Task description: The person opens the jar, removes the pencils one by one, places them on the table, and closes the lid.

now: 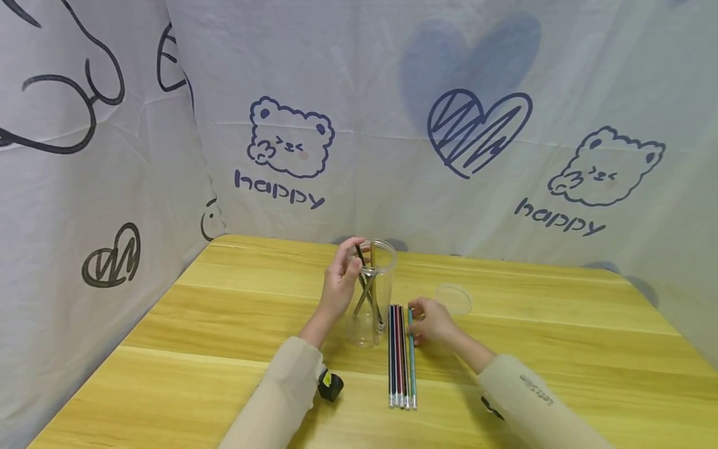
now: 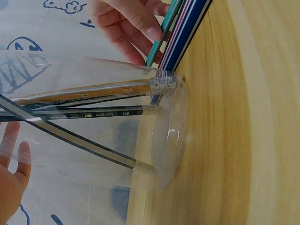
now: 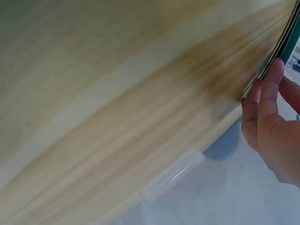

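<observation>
A tall clear plastic cup (image 1: 384, 290) stands upright on the table, with several pencils leaning crosswise inside. In the left wrist view, a gold-brown pencil (image 2: 110, 92) and a dark green pencil (image 2: 101, 112) among them rest eraser end down. My left hand (image 1: 338, 284) grips the cup near its rim, fingers round the far side and thumb in front. Right of the cup, several pencils (image 1: 397, 362) lie side by side, silver ends toward me. My right hand (image 1: 433, 322) pinches the teal pencil (image 1: 412, 368) at the row's right edge, near its far end.
A clear round lid (image 1: 455, 299) lies behind my right hand. The wooden table (image 1: 224, 312) backs onto a white printed cloth (image 1: 381, 174). Another cloth wall (image 1: 140, 187) stands along the left. Black wrist gear (image 1: 331, 385) shows beside my left sleeve.
</observation>
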`<action>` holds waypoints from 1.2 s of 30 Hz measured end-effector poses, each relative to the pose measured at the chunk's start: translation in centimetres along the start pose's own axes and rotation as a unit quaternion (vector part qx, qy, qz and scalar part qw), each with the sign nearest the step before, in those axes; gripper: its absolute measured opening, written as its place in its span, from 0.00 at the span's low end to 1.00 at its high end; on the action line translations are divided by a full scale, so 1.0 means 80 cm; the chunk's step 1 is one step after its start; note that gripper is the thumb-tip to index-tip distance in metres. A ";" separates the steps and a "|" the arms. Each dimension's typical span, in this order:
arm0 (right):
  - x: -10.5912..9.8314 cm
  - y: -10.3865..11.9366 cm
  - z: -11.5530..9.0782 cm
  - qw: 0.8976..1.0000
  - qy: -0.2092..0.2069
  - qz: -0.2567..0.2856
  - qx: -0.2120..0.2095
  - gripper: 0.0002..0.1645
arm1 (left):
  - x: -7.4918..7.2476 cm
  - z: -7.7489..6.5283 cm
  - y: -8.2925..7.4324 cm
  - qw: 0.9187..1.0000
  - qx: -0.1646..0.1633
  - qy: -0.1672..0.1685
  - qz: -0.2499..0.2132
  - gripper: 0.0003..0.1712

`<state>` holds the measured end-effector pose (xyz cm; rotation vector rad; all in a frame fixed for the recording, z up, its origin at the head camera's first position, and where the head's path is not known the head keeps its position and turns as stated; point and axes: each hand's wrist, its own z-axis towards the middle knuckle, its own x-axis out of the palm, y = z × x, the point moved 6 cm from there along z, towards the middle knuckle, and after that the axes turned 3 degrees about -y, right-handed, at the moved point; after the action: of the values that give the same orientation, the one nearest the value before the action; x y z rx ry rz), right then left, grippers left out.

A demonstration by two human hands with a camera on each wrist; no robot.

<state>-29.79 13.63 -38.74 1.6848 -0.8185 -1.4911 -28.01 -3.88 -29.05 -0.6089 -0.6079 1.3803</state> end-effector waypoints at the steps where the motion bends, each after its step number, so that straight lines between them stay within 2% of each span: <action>1: 0.000 0.000 0.000 1.000 -0.001 0.000 0.000 0.32 | 0.000 0.000 0.000 1.000 0.000 0.000 0.000 0.48; 20: 0.005 0.001 -0.001 1.000 0.003 -0.022 -0.007 0.25 | 0.000 0.000 -0.001 1.000 0.006 0.004 -0.010 0.48; 28: 0.001 0.000 0.000 1.000 -0.006 0.001 -0.005 0.23 | 0.000 0.000 -0.001 1.000 0.008 0.005 -0.015 0.48; 32: -0.007 0.004 0.002 0.999 -0.023 -0.019 -0.026 0.21 | 0.000 0.001 0.000 1.000 0.009 0.004 -0.016 0.47; 36: -0.017 0.016 0.003 0.998 -0.034 -0.011 -0.059 0.19 | 0.000 0.000 0.000 1.000 0.007 0.004 -0.014 0.48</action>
<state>-30.18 14.11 -36.94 1.5684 -0.7348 -1.5875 -28.01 -3.86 -29.03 -0.5926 -0.5963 1.3548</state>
